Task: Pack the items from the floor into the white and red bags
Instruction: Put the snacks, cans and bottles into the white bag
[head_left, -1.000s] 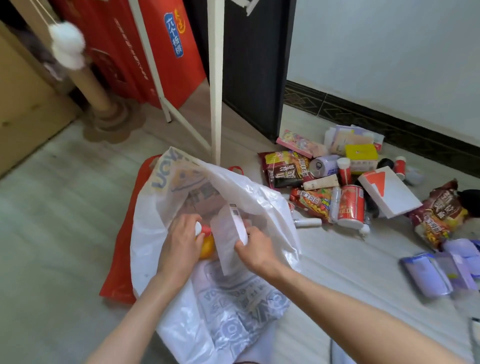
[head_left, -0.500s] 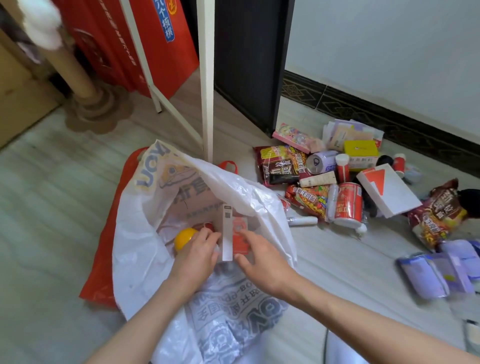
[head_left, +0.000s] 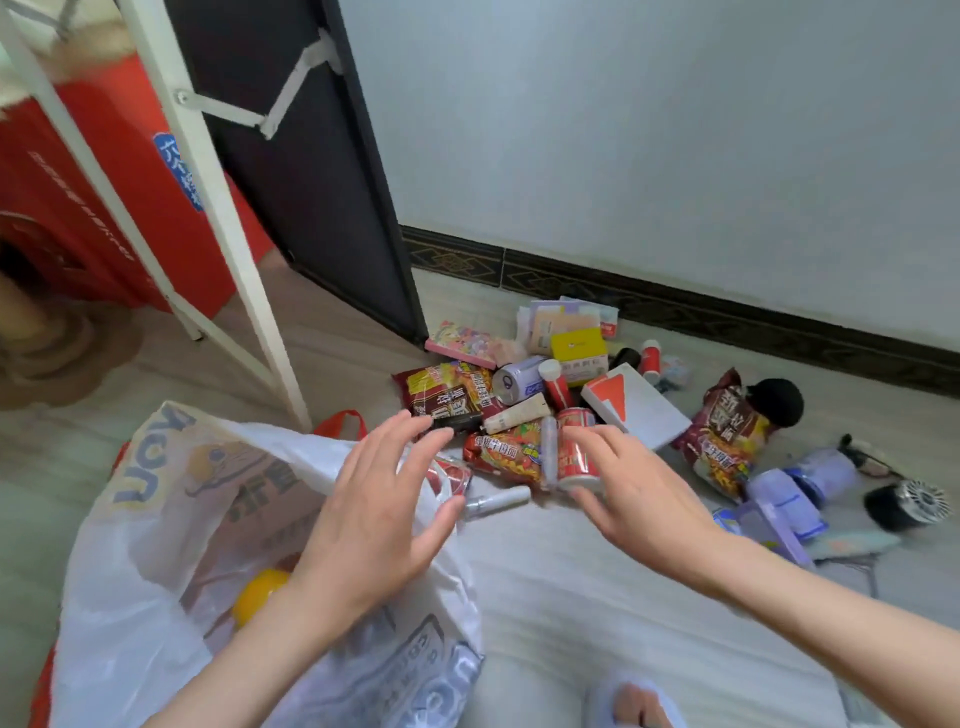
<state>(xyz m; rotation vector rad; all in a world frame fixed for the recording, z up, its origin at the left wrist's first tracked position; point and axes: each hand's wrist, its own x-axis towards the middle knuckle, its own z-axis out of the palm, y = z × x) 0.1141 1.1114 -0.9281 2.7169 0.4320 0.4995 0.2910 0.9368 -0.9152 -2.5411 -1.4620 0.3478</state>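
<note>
Both hands, left (head_left: 374, 519) and right (head_left: 631, 496), reach empty with fingers spread wide toward the pile, probably for the can (head_left: 575, 451), the white bag (head_left: 171, 519) gaping ready.

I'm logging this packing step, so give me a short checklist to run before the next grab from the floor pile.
1. Left hand empty, fingers spread: ok.
2. Right hand empty, open beside the red can: ok.
3. White bag mouth open, yellow ball inside: ok.
4. Can free of neighbours: not ok, a snack packet lies against it.
5. Room left in the bag: cannot tell.
</note>
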